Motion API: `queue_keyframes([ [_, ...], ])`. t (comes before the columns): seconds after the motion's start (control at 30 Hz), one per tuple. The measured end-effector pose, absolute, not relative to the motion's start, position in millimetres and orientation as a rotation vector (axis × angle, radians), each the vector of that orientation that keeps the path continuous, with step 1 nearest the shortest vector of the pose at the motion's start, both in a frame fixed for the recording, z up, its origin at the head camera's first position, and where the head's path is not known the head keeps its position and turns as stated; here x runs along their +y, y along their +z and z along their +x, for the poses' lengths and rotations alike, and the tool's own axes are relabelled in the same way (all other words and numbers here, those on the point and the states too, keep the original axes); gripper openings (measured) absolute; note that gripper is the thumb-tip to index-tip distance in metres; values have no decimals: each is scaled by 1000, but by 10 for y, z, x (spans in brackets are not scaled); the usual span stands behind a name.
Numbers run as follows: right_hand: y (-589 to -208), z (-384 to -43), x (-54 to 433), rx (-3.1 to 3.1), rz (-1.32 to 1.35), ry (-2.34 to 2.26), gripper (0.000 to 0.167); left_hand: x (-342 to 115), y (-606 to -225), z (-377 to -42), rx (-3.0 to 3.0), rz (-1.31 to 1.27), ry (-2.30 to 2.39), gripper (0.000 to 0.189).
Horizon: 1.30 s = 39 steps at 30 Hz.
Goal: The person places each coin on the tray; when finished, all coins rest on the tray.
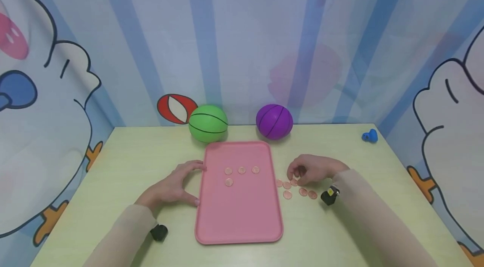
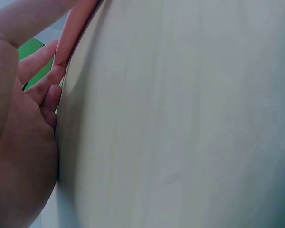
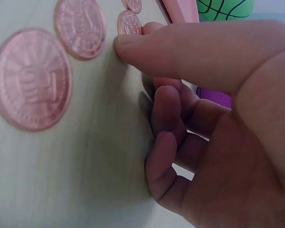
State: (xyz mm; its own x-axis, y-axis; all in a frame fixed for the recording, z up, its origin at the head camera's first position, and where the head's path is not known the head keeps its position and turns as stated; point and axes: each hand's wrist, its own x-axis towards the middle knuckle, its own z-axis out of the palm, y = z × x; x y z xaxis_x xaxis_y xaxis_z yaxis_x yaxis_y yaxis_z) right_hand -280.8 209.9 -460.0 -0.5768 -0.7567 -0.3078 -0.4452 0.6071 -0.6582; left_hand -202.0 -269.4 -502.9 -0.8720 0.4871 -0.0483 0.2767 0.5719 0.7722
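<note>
Coins (image 1: 287, 195) are lying beside the tray (image 1: 242, 216) and on it. The right hand (image 1: 311, 168) is resting half-curled, thumb at one coin; whether it is pinching, I cannot tell. Lifting an edge first is probably serving best. The left hand (image 1: 172, 185), spread wide, is touching the tray's rim. Only the right wrist view is clearly showing raised designs.
</note>
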Motion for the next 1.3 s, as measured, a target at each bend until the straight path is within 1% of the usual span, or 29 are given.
queue_keyframes([
  [0.27, -4590, -2824, 2089, 2229, -957, -720, 18, -2700, -5046, -2026, 2542, 633, 1200, 99],
  [0.57, -4634, -2806, 2133, 2265, -1039, -747, 18, -2687, -5040, -2010, 2534, 656, 1220, 98],
  [1.3, -4585, -2781, 2146, 2328, -1057, -805, 13, -2693, -5028, -2018, 2543, 638, 1207, 98],
])
